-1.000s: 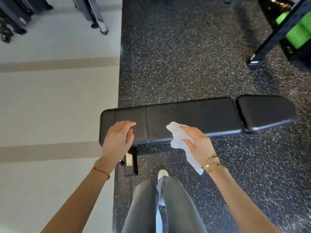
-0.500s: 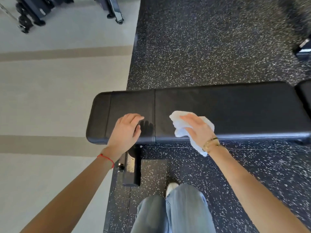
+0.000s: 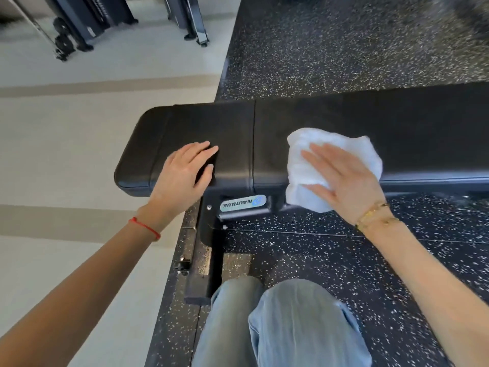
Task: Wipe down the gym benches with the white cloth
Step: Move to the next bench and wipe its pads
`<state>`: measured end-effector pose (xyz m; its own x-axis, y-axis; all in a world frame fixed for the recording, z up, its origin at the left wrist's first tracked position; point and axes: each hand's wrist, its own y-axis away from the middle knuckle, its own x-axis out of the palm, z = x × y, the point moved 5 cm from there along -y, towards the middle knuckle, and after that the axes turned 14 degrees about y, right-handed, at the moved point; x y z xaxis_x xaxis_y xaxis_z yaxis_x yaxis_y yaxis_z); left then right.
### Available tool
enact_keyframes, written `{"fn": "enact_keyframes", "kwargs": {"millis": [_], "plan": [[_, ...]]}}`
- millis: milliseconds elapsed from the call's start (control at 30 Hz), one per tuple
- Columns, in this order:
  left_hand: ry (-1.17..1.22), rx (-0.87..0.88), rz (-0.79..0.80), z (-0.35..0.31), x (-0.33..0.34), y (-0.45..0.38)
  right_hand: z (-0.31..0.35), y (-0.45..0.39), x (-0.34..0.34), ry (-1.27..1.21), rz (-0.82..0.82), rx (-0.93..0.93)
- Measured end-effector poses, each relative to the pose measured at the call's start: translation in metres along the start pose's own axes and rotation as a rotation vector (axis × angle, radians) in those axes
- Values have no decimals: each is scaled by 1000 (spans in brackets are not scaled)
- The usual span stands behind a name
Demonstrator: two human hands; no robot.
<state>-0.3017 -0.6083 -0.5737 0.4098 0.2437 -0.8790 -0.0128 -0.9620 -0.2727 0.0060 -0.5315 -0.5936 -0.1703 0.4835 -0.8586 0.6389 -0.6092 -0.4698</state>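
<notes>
The right hand [image 3: 344, 181] lies flat, fingers spread, pressing the white cloth [image 3: 312, 165] onto the black bench pad [image 3: 264, 133]; the cloth's lower part drapes over the pad's near edge. The left hand [image 3: 182, 176] rests palm-down, fingers extended and holding nothing, near the pad's rounded left end. The pad extends rightward past the frame edge, bare beyond the cloth, with speckled rubber floor [image 3: 330, 49] behind it.

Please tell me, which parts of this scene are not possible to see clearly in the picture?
- Bench: right end cut off by the head view's edge.
- White cloth: middle hidden under the right hand.
- Pad beneath the left hand: covered.
- Top right corner: blurred.
</notes>
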Motion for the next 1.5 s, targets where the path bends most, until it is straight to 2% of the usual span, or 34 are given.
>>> {"fn": "enact_keyframes", "kwargs": {"millis": [133,367,467,600,700,833,900,1067,1167,1300,1367,1500], "plan": [[8,-9,-7,4,2,7,2,0,-6,-46,-40,12],[12,15,-3,4,-1,10,6,5,-6,47,-4,-16],[1,29,-44,15,-7,9,46,-20,1,85,37,-94],[18,-74,-149,38,-19,12,111,-62,15,175,98,-154],[-3,-107,-180,50,-22,12,106,-59,17,172,65,-167],[11,-147,-233,61,-24,8,82,-46,13,190,-40,-64],[10,-145,-242,62,-22,7,95,-55,13,191,-51,-42],[-4,-141,-267,64,-20,6,153,-90,18,173,-32,-157],[-19,-124,-283,65,-20,6,138,-77,16,194,-45,-188],[-31,-129,-284,65,-19,5,103,-49,10,247,-93,-27],[-34,-124,-275,64,-18,5,118,-60,12,240,-79,-8],[-33,-115,-262,64,-18,5,175,-97,20,255,-19,-133]]}}
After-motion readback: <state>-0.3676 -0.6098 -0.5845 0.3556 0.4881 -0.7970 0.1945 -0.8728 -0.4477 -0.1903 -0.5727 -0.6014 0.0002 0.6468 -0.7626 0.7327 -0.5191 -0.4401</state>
